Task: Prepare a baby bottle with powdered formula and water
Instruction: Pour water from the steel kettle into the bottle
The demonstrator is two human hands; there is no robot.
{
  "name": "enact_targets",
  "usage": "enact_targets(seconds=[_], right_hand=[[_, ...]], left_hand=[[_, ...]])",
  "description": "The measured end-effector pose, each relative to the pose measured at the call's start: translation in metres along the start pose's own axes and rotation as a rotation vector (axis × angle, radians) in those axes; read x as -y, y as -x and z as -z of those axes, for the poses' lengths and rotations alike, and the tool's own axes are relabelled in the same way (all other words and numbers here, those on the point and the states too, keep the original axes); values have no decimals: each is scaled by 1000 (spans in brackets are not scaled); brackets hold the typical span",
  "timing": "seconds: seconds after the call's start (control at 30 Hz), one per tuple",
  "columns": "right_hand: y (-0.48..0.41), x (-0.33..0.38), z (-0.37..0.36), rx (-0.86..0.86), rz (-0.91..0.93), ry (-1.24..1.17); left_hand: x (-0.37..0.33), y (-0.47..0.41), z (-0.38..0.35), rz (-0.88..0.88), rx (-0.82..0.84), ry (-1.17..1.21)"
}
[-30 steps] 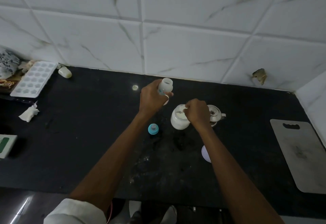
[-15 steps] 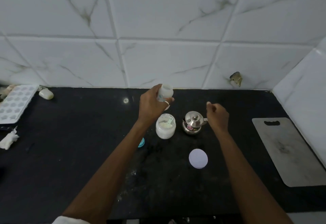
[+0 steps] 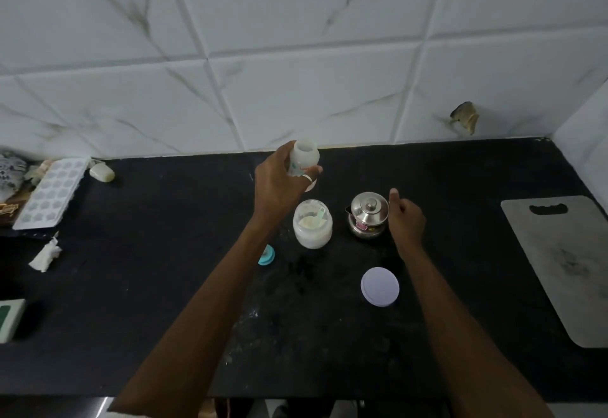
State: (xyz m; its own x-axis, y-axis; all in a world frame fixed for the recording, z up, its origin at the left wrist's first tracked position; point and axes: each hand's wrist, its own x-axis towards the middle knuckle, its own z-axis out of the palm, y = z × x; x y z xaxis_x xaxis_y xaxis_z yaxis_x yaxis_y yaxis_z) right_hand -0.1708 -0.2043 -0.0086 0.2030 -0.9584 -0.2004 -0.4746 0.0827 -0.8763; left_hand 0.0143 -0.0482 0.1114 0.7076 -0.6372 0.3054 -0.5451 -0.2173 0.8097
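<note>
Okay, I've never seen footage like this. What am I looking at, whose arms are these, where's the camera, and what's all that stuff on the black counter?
There is no machine here. These are a person's two bare arms, filmed by one wide-angle camera worn on the head, looking forward and down.

The left hand holds a small white baby bottle up above the black counter, with its top open. The right hand sits against the right side of a lidded steel pot; whether it grips anything there is hidden.

Between the arms stands an open jar of pale powder with a scoop in it. A round lilac lid lies nearer the person, and a teal cap lies beside the left forearm. Far right is a grey cutting board, and far left is a white ice tray.
</note>
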Motion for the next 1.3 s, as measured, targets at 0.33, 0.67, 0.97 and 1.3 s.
enact_targets(seconds=[0.33,0.67,0.97,1.3], right_hand=[[-8,-7,-1,22,62,16],[7,23,8,27,97,-183],[39,192,62,-25,366,-395],[123,358,87,-25,675,-186]], left_hand=[[3,11,-8,12,18,-46],[-17,19,8,17,22,-31],[-55,1,55,-30,-41,1],[-100,-27,133,-33,-126,5]])
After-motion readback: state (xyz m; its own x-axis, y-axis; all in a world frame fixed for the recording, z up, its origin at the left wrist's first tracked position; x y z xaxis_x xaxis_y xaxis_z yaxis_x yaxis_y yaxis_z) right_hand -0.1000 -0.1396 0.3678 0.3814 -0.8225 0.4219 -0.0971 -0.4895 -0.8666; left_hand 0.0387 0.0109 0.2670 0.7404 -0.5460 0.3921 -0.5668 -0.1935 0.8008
